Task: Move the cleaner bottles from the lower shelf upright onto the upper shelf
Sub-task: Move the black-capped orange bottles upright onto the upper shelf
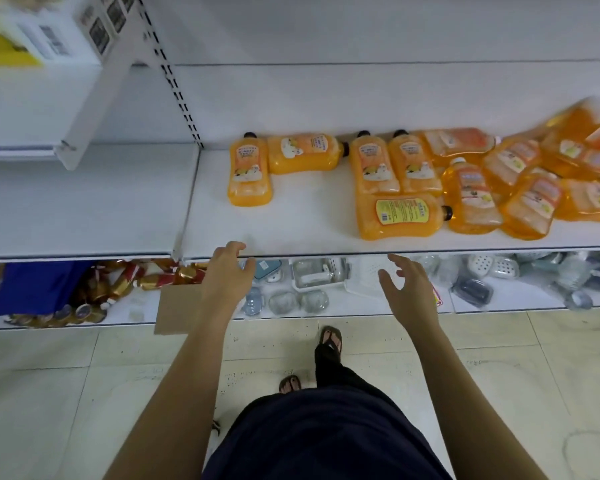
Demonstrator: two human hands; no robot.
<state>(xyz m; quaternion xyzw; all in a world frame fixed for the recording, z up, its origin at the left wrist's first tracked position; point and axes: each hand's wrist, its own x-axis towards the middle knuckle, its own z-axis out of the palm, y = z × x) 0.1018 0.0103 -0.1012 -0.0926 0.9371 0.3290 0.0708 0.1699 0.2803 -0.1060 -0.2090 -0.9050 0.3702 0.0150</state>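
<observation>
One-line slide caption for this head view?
Both empty hands, left hand and right hand, reach toward orange cleaner bottles lying on a white shelf.

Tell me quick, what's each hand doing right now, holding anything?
Left hand: open, empty, at the front edge of the shelf.
Right hand: open, fingers spread, empty, short of the orange bottles.

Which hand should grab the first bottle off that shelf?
Right, probably. Both hands hover open at the shelf's front edge, but the right hand sits just below the nearest bottle, lying flat with its cap pointing right. The left hand faces bare shelf; the leftmost bottle lies farther back.
</observation>
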